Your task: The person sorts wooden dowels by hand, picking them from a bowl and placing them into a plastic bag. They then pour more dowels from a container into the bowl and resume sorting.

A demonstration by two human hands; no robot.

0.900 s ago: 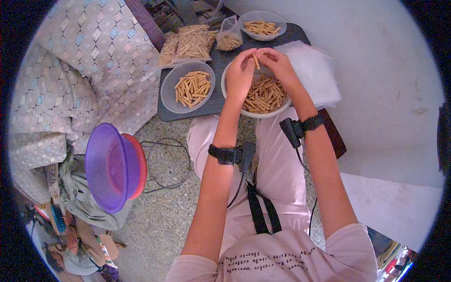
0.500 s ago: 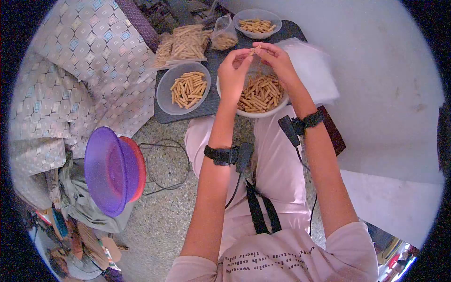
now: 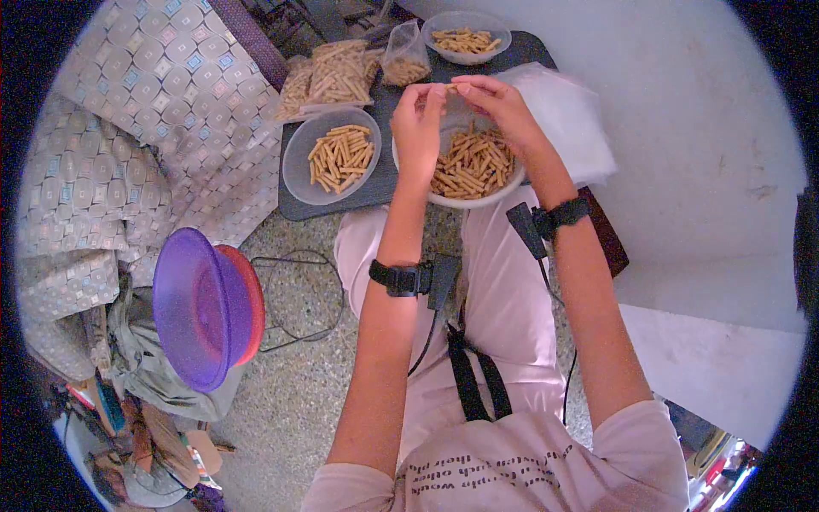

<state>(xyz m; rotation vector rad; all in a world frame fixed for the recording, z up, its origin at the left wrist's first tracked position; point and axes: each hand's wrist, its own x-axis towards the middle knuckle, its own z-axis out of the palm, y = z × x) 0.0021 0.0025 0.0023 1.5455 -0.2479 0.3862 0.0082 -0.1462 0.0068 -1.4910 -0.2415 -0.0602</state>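
Both of my hands meet above the far side of a white bowl [image 3: 474, 203] heaped with short tan snack sticks [image 3: 474, 166]. A small snack stick [image 3: 453, 87] spans the gap between my fingertips. My left hand [image 3: 418, 119] pinches its left end with thumb and forefinger. On its other end, the fingers of my right hand [image 3: 497, 102] are closed. Left of my left hand stands a clear plastic bowl [image 3: 294, 166] with more sticks lying in it. Part of the white bowl's rim is hidden by my hands and wrists.
The dark table [image 3: 299, 210] also carries filled plastic bags [image 3: 339, 72], a smaller open bag [image 3: 404, 60], another clear bowl [image 3: 433, 43] with sticks, and a stack of clear plastic sheets [image 3: 567, 124]. Purple and red basins [image 3: 192, 307] stand at the left near a patterned cloth [image 3: 145, 94].
My fingertips have drawn slightly apart and shifted a little left, showing more of the stick between them. The bowls and bags stay in place; the whole view has tipped slightly.
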